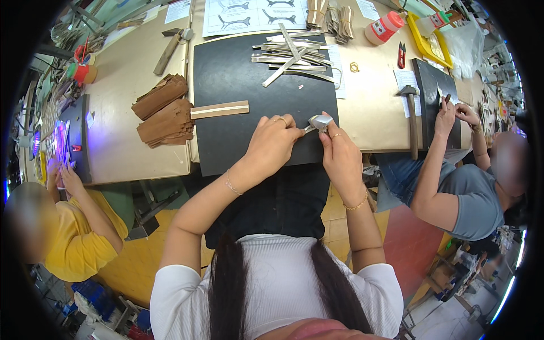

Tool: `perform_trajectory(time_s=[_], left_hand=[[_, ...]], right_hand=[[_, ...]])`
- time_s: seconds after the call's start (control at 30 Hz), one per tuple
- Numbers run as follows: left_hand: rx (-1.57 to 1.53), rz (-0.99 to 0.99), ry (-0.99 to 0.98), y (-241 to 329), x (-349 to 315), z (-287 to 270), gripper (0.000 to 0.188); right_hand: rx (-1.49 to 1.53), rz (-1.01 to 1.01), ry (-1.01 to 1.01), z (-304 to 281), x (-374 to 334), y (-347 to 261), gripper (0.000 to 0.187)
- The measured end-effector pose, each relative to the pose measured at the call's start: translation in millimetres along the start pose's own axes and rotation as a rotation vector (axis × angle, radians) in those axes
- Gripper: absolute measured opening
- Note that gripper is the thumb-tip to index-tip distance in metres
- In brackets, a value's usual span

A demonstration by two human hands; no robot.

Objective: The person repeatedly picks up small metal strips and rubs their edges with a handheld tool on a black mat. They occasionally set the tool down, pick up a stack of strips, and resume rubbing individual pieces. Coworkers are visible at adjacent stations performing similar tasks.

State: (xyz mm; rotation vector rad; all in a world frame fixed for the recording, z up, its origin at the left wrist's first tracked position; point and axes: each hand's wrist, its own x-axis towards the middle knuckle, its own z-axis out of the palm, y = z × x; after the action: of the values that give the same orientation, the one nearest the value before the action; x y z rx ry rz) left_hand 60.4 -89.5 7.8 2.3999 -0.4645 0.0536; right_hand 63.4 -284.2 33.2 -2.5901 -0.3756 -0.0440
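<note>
My left hand point(273, 140) is closed, its thumb and fingertips pinching the near end of a small silvery strip point(321, 121). The strip looks bent or folded over. My right hand point(343, 154) grips its other end between thumb and fingers, just above the front part of the black work mat point(226, 144). To the left on the mat lies a flat brown strip point(221, 110) with a pale line along it. Its left end meets two stacks of brown strips point(165, 122). At the back of the mat is a loose heap of silvery strips point(294, 54).
A hammer point(169, 54) lies at the back left, another hammer point(411, 113) at the right. Red snippers point(402, 55), a pink-red bottle point(382, 29) and a yellow tray point(433, 42) stand beyond. Co-workers sit on both sides, in yellow point(85, 243) and in grey-blue point(470, 198).
</note>
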Motion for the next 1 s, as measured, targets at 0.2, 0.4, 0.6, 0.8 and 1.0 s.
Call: perform_trajectory(time_s=[0.2,0.4,0.6,0.8,1.0], left_hand=[[0.305,0.159,0.028,10.9,-1.6,-0.5,0.024],[0.383,0.194,0.094,12.1,-6.3,7.1,0.024],[-0.029,0.063,0.102,-4.1,-9.1,4.8,0.022],[0.317,0.175,0.117,5.4,-14.8,7.7,0.022],[-0.033,0.049,0.148,-4.4,-15.4,3.9,0.022]], right_hand=[[0.028,-0.029,0.030,-3.6,2.0,-4.6,0.044],[0.008,-0.014,-0.033,-2.9,-2.7,-9.7,0.044],[-0.049,-0.019,-0.068,-8.0,-2.2,-8.5,0.046],[0.071,-0.096,0.049,-0.1,-4.9,-12.2,0.048],[0.017,-0.058,-0.014,5.5,-11.6,-8.8,0.049]])
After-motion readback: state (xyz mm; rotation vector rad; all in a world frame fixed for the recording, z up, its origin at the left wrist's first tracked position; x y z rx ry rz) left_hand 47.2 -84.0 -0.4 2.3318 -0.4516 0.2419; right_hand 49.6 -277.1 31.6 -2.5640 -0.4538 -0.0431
